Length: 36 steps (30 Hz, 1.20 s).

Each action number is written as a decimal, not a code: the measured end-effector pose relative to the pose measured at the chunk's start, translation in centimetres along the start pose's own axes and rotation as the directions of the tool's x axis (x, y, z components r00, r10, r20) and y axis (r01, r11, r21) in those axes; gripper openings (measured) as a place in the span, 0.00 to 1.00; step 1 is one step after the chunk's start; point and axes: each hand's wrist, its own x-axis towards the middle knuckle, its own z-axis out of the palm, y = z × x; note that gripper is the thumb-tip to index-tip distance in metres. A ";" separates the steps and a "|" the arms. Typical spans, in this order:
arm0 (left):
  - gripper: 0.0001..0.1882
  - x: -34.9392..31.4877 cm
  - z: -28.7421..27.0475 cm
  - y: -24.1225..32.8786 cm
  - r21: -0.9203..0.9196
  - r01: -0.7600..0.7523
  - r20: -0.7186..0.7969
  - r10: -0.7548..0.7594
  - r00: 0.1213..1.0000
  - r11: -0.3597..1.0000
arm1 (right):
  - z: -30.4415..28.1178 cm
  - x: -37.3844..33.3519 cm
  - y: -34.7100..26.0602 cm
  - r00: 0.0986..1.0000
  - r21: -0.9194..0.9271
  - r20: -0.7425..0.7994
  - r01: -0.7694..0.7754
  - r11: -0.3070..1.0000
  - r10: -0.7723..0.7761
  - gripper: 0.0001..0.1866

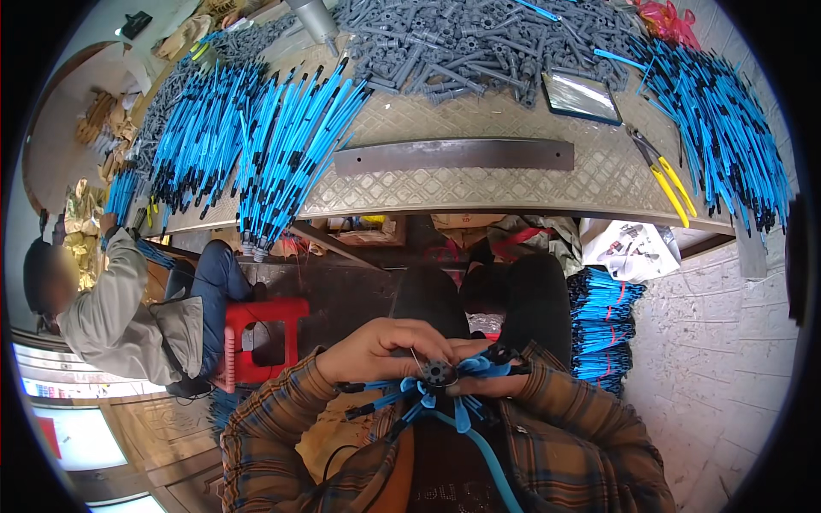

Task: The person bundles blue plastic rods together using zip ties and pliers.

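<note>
Head view: the black hub, round and ringed with holes, sits between both hands above the person's lap, with blue-and-black arms spreading from it, mostly toward 6 and 8 o'clock. The fingers of the left hand curl close against the hub from 10 o'clock, beside a thin wire; whether they grip the wire or the hub, I cannot tell. At 3 o'clock the right hand has its fingers closed around several of the arms, little gap showing. The likeliest trouble is the hub turning or tipping, since it hangs over the lap with no bench beneath it; that could let loose arms slide out and drop. Splayed arms could also snag the plaid sleeves at 8 and 4 o'clock, or tangle with the curved blue strip running off toward 5 o'clock. If the wire's free end slipped, it might prick a fingertip. The yellow-handled pliers, between 1 and 2 o'clock on the bench, lie well apart from both hands; reaching for them would leave one hand supporting everything.
</note>
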 end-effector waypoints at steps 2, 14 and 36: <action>0.12 0.1 -0.3 -0.1 0.062 -0.056 0.023 0.054 0.998 0.997 | 0.0 0.0 0.1 1.000 -0.024 -0.010 0.020 1.000 -0.020 0.13; 0.14 -0.5 -0.1 0.2 0.062 -0.086 0.052 0.083 0.995 0.994 | 0.1 -0.2 0.8 0.997 -0.073 -0.008 0.081 0.994 -0.082 0.13; 0.22 -0.2 1.2 0.8 0.310 -0.299 -0.060 0.332 0.941 0.903 | 0.7 -0.3 0.5 0.988 -0.078 -0.104 0.107 0.991 -0.114 0.13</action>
